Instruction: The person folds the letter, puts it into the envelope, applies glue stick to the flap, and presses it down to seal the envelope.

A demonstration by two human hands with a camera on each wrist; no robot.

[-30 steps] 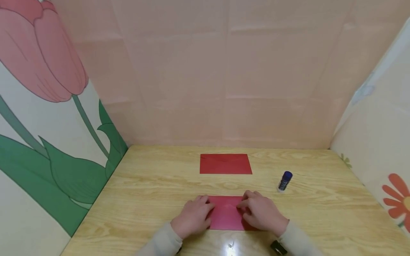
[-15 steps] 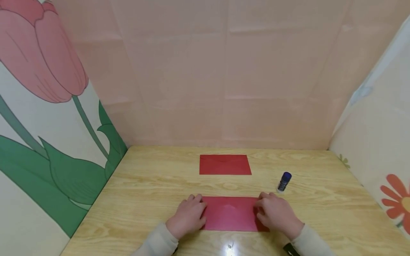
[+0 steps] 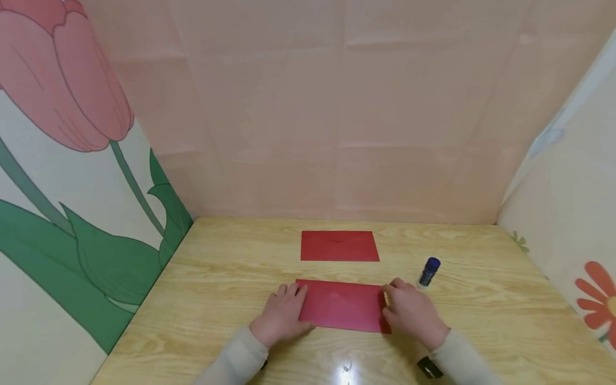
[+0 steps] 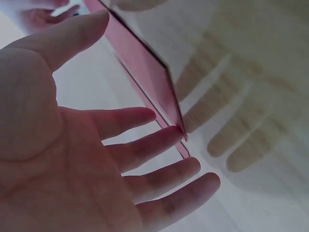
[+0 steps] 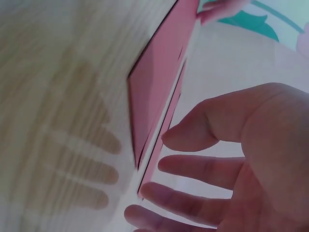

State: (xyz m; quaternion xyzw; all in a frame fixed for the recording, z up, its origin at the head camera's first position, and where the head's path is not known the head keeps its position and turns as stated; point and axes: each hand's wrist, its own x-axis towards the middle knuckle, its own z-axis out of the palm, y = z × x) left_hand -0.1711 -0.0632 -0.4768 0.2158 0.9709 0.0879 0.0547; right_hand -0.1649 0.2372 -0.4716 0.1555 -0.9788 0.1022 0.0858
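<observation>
A pinkish-red envelope (image 3: 341,307) lies flat on the table between both hands, turned slightly askew. At its left edge, my left hand (image 3: 280,316) has its fingers extended, the thumb by the near corner. My right hand (image 3: 412,310) is beside the opposite edge, fingers loosely bent and the fingertips by the upper right corner. In the left wrist view the fingers of the left hand (image 4: 101,150) are spread, with the envelope (image 4: 145,67) beyond them. The right wrist view has the thumb and fingers of the right hand (image 5: 217,159) apart. Whether either hand touches the envelope is unclear.
Farther back lies a second red envelope (image 3: 339,246), flat. A glue stick (image 3: 429,271) with a dark blue cap is just beyond the right hand. A pink backdrop (image 3: 337,133) rises behind the wood-grain table (image 3: 231,251), with flower-patterned panels at both sides.
Both hands have moved outward from over the near envelope to its side edges. That envelope has shifted away from me and turned slightly. The far envelope and glue stick stay in place.
</observation>
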